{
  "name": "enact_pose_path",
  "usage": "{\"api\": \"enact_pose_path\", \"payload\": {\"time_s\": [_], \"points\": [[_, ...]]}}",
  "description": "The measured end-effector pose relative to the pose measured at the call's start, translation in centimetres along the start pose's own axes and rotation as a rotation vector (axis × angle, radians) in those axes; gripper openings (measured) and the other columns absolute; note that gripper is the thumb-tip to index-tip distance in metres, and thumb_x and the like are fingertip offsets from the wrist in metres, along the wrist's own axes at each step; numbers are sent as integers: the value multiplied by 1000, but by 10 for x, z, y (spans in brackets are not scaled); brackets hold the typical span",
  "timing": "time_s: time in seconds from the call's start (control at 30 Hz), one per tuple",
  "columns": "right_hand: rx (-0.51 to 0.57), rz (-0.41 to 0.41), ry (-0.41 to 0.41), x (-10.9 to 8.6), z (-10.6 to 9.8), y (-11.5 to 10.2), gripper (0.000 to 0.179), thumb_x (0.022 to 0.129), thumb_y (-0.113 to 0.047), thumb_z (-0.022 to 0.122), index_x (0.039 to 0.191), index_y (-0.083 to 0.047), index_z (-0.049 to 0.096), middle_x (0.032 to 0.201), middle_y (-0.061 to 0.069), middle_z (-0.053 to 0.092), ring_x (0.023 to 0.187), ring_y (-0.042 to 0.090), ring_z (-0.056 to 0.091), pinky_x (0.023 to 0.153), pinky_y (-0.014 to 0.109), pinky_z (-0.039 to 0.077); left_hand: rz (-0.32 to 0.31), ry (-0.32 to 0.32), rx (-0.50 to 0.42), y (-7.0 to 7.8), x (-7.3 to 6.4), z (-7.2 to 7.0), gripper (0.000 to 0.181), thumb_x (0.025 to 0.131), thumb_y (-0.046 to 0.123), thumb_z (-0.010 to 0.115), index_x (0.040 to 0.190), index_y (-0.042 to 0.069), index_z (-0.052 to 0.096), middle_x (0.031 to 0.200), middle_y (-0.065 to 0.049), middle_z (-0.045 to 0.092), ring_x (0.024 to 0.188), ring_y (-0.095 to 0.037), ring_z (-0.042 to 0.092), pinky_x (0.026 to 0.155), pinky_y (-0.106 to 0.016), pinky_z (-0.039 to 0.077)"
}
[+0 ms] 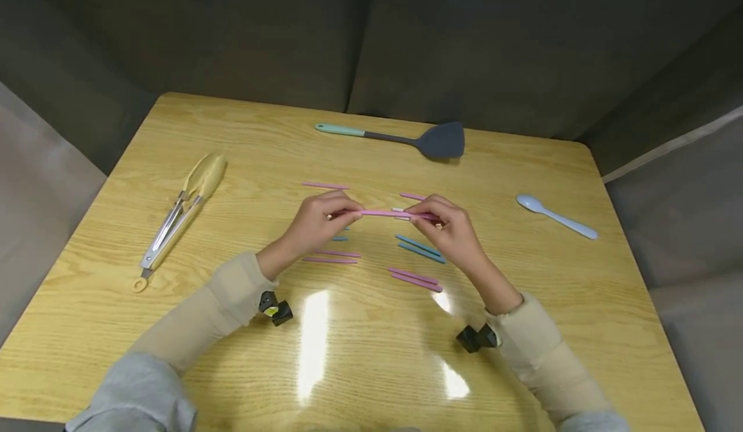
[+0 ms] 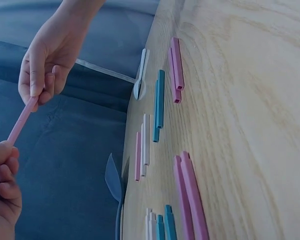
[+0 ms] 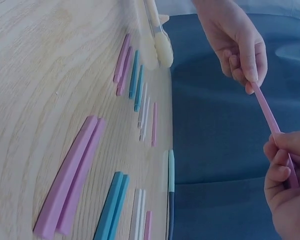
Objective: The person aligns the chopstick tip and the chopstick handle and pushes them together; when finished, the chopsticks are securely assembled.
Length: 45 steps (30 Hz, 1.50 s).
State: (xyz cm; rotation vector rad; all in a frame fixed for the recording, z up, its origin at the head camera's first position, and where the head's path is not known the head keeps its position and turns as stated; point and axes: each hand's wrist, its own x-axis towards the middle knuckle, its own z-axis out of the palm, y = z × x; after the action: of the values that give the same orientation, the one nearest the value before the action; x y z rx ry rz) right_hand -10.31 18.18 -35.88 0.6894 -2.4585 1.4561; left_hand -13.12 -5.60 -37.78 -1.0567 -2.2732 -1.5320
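Observation:
Between both hands, above the table, runs a pink chopstick (image 1: pixel 383 213), level in the head view. My left hand (image 1: pixel 316 222) pinches one end between thumb and fingers. The other end is pinched by my right hand (image 1: pixel 455 232). Below lie chopstick halves in two columns. The right column has a pink pair (image 1: pixel 415 280), a blue pair (image 1: pixel 420 249), a white pair (image 3: pixel 138 215) and a single pink half (image 1: pixel 413 196). On the left are a pink pair (image 1: pixel 331 260), a blue pair (image 3: pixel 136 82), a white pair (image 3: pixel 143 117) and a single pink half (image 1: pixel 325 186).
A dark turner (image 1: pixel 440 142) with a mint handle lies along the table's back edge. Tongs (image 1: pixel 174 225) with cream heads rest at the left, and a pale blue spoon (image 1: pixel 557 216) at the right. Dark curtains (image 1: pixel 360 39) stand behind the wooden table (image 1: pixel 244 367).

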Motion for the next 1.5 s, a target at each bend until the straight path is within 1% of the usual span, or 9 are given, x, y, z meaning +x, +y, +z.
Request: {"api": "enact_pose_path", "payload": {"time_s": [0.17, 0.47, 0.57, 0.77, 0.9, 1.03, 1.13, 1.33, 1.5], "points": [[9, -21, 4, 0, -1, -1, 10, 79, 7, 62, 86, 3, 67, 77, 12, 60, 68, 6, 51, 61, 14, 44, 31, 1, 1, 2, 1, -1, 6, 79, 1, 65, 84, -1, 68, 73, -4, 62, 58, -8, 46, 52, -19, 40], [27, 64, -37, -1, -8, -4, 11, 82, 1, 61, 90, 1, 67, 82, 10, 61, 73, 6, 54, 64, 15, 46, 67, -37, -27, 5, 10, -6, 5, 79, 1, 65, 83, -1, 68, 74, -6, 61, 64, -12, 52, 64, -23, 47], [-78, 26, -51, 1, -10, -5, 11, 82, -1, 62, 91, -2, 68, 85, 7, 62, 75, 9, 55, 66, 17, 47, 56, -50, -19, 5, 13, -8, 5, 79, 0, 65, 83, -1, 68, 76, -6, 62, 66, -11, 54, 60, -20, 46], [-396, -140, -82, 4, -12, -10, 8, 79, -4, 67, 86, -6, 68, 84, 4, 58, 79, 16, 55, 65, 26, 50, 9, -88, -8, 4, 16, -9, 6, 81, 2, 64, 86, 1, 68, 79, -5, 61, 68, -9, 54, 61, -20, 46], [-465, -172, -71, 3, -13, -10, 6, 78, -2, 66, 82, -5, 67, 81, 5, 58, 78, 19, 55, 63, 27, 50, -39, -89, 31, 3, 17, -9, 18, 82, 5, 63, 100, 1, 64, 93, -8, 57, 73, -13, 50, 59, -22, 43], [-498, -111, -52, -5, -17, -2, 5, 78, -2, 65, 82, -5, 65, 79, 5, 58, 72, 17, 55, 59, 28, 48, -120, -55, 79, -2, 18, -10, 41, 82, 7, 61, 122, 3, 50, 117, -13, 44, 89, -21, 46, 65, -29, 41], [-522, -25, -41, -14, -23, 8, 5, 79, -4, 65, 84, -5, 65, 78, 5, 59, 68, 17, 55, 57, 30, 47, -203, -53, 81, -13, 17, -12, 49, 83, 9, 60, 128, 4, 43, 125, -13, 37, 98, -24, 44, 72, -34, 42], [-502, 195, -43, -38, -39, 30, 10, 81, -4, 62, 90, 0, 63, 80, 10, 59, 68, 21, 57, 60, 35, 50, -403, -133, 140, -39, 11, -16, 47, 86, 14, 56, 130, 8, 42, 127, -10, 36, 102, -23, 44, 74, -34, 43], [-480, 336, 13, -60, -55, 47, 12, 83, -5, 60, 93, 2, 61, 80, 12, 59, 71, 23, 57, 63, 38, 49, -498, -187, 200, -51, 7, -21, 40, 90, 15, 49, 129, 7, 43, 127, -10, 36, 105, -25, 43, 81, -38, 42]]}}
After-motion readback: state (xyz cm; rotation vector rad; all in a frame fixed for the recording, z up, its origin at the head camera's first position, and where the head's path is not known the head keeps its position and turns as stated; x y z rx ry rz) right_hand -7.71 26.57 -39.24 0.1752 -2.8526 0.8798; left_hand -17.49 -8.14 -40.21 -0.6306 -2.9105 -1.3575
